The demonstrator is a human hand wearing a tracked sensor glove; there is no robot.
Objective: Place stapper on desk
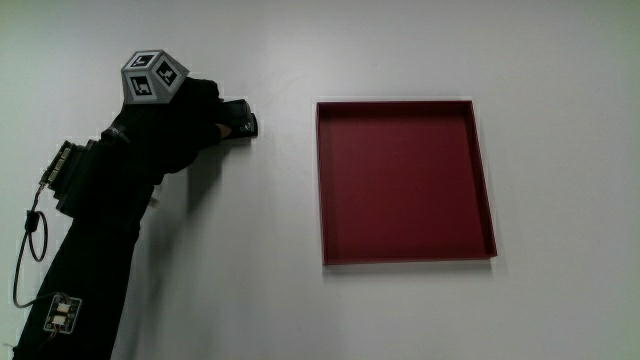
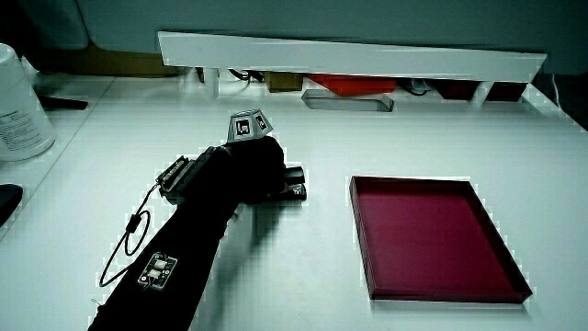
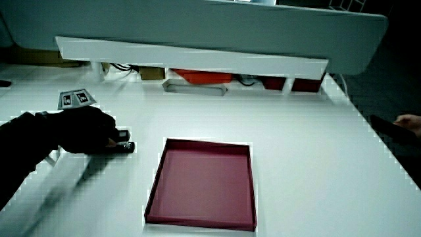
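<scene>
One gloved hands (image 1: pixel 185 115) grips the stapler (image 1: pixel 240 118) beside the red tray (image 1: pixel 480 180)

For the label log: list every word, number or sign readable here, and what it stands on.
No readable words or numbers anywhere.
Patterned cube on the hand: black-and-white marker squares, no letters.
White container at the table's edge: print too blurred to read.
Stapler, red tray: no visible text.

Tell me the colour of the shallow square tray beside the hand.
Dark red shallow square tray, inside and rim alike; clearest in the main view.
</scene>
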